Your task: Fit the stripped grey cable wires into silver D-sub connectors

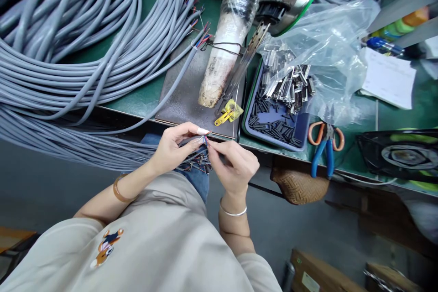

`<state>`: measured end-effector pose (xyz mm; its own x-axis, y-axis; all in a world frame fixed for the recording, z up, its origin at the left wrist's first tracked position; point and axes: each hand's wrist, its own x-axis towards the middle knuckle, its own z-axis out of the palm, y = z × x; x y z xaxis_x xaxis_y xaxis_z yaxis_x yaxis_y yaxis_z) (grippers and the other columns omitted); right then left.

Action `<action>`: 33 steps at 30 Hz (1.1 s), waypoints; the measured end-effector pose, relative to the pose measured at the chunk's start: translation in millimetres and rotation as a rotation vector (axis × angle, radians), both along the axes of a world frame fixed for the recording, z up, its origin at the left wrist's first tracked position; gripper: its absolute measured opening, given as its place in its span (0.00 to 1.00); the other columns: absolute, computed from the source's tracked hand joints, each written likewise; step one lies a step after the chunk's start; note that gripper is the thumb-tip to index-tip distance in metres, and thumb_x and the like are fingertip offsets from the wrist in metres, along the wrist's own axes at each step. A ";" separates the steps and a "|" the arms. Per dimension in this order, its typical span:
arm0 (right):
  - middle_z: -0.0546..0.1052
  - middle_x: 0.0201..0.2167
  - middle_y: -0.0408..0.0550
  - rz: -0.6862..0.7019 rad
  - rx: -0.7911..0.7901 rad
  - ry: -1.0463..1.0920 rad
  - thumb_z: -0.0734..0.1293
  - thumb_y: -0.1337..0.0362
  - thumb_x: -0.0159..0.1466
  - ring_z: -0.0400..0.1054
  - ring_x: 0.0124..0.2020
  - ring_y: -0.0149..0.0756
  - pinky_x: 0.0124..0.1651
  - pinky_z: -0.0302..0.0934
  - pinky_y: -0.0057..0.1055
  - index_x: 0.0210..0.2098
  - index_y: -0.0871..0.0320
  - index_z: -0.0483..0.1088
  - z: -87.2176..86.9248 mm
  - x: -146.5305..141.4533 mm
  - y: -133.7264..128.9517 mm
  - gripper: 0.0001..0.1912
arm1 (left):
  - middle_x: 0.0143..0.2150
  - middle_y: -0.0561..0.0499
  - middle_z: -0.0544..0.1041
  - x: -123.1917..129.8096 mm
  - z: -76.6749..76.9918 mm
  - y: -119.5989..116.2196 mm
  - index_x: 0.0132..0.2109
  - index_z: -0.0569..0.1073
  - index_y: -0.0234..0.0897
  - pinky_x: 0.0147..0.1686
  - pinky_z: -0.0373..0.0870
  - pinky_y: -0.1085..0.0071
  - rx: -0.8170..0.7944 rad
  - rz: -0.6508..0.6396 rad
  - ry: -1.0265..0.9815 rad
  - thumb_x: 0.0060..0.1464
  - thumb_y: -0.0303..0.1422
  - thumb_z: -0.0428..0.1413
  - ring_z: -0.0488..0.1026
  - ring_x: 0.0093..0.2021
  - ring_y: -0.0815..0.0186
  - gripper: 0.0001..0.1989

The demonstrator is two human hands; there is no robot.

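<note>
Near the bench's front edge, my left hand (177, 148) is closed on the stripped end of a grey cable, where thin coloured wires (205, 139) fan out. My right hand (234, 162) pinches at those same wires from the right, fingertips almost touching the left ones. Below the hands, several small connectors (200, 162) on cable ends hang over my lap. A large bundle of grey cables (85, 73) runs from the left towards my left hand. Just beyond my hands lies a yellow piece (224, 116) on a dark plate (185, 96).
A foil-wrapped duct (226, 32) stands over the plate. To its right, a blue tray (304, 134) holds metal connectors (294, 86) and black sleeves (273, 127), partly under a plastic bag (338, 50). Pliers (323, 150), orange-handled cutters (337, 139), papers (390, 77) and a black fan (404, 155) lie further right.
</note>
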<state>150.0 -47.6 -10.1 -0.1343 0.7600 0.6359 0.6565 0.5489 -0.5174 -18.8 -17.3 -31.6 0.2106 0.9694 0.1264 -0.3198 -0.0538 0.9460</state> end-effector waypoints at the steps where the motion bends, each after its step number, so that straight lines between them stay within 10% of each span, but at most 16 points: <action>1: 0.82 0.29 0.41 -0.039 -0.008 0.062 0.71 0.72 0.66 0.68 0.23 0.25 0.25 0.59 0.26 0.42 0.54 0.78 1.2 1.7 -1.4 0.08 | 0.38 0.46 0.84 -1.1 -0.8 0.0 0.42 0.82 0.35 0.36 0.78 0.75 0.036 0.000 0.031 0.58 0.37 0.67 0.81 0.36 0.67 0.10; 5: 0.80 0.29 0.41 -0.192 0.054 0.174 0.72 0.71 0.65 0.68 0.24 0.27 0.21 0.56 0.26 0.40 0.51 0.79 9.7 8.6 -6.6 0.08 | 0.39 0.46 0.85 -3.7 -0.9 0.8 0.43 0.83 0.36 0.42 0.78 0.73 0.184 0.012 0.110 0.61 0.34 0.64 0.82 0.38 0.66 0.07; 27: 0.80 0.33 0.42 0.003 -0.012 0.048 0.73 0.73 0.64 0.73 0.27 0.26 0.29 0.67 0.24 0.43 0.52 0.77 13.5 -0.8 -2.2 0.11 | 0.41 0.46 0.86 -1.9 -3.2 -2.3 0.45 0.83 0.36 0.44 0.80 0.74 0.250 0.020 0.155 0.61 0.31 0.63 0.84 0.41 0.65 0.07; 33: 0.79 0.33 0.41 -0.064 -0.098 0.141 0.73 0.72 0.63 0.59 0.19 0.22 0.23 0.58 0.25 0.39 0.52 0.78 12.9 -3.2 -2.3 0.08 | 0.41 0.44 0.86 -1.9 -0.9 -2.6 0.45 0.83 0.35 0.43 0.80 0.72 0.172 -0.033 0.176 0.62 0.36 0.62 0.84 0.41 0.63 0.10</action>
